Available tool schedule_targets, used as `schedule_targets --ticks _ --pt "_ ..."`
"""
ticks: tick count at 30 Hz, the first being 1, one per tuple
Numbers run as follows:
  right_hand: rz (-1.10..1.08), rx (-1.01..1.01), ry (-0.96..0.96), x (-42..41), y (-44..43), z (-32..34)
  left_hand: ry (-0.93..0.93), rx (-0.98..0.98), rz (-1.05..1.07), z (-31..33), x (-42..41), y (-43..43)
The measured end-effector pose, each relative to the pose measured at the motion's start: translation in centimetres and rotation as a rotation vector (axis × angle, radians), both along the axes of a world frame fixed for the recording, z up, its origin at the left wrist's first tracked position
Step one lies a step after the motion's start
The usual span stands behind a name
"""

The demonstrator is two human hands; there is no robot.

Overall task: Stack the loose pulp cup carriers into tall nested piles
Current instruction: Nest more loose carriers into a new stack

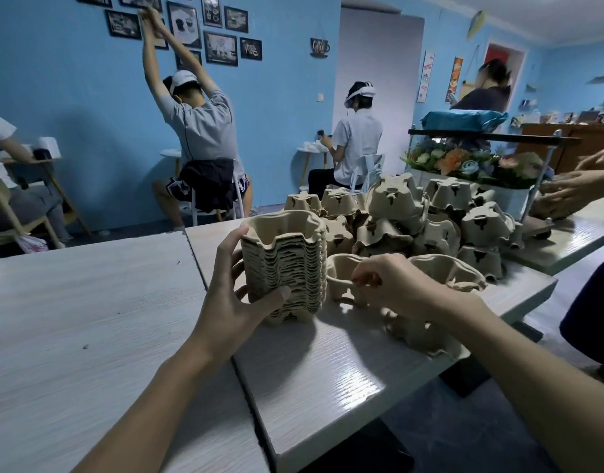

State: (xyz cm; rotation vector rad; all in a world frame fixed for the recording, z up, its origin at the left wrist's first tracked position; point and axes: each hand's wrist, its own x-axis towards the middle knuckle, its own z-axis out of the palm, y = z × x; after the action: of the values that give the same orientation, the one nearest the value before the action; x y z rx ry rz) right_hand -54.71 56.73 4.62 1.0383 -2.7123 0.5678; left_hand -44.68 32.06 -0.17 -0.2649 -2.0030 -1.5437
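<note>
Here the left grip is wrapped round the pile, thumb on the near face and fingers curled behind it; the pile stands upright on the desk, its top cup open and empty; the right grip is nearly closed, fingertips seemingly pinching the rim of a loose carrier just right of the pile, mouth up, nothing in it; its long axis seems to run rightward under that hand, though the hand hides much of it; the carrier sits lower than the pile's top, so it likely has to go up and left; the heap behind lies mostly mouth-down.
</note>
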Motion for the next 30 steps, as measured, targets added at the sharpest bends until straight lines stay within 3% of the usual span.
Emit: schedule_targets --ticks 5,9,11,20,25,30 --pt "0.071 -0.158 0.017 0.1 -0.6 0.4 -0.005 0.002 0.006 0.0 0.0 0.0" --pt "-0.036 0.146 -0.008 -1.1 1.2 1.0 -0.002 0.003 0.002 0.0 0.0 -0.1" --pt "-0.020 0.187 -0.028 -1.6 1.3 0.7 -0.001 0.005 -0.003 -0.1 -0.1 -0.1" --pt "-0.028 -0.106 -0.006 -1.6 0.1 0.0 -0.001 0.001 -0.013 -0.2 -0.2 -0.2" --pt "-0.044 0.263 0.023 -2.3 1.3 -0.1 0.005 -0.020 0.001 -0.1 -0.1 -0.1" --pt "0.037 0.065 0.062 -2.5 0.7 -0.6 -0.001 -0.022 -0.007 -0.1 -0.1 -0.1"
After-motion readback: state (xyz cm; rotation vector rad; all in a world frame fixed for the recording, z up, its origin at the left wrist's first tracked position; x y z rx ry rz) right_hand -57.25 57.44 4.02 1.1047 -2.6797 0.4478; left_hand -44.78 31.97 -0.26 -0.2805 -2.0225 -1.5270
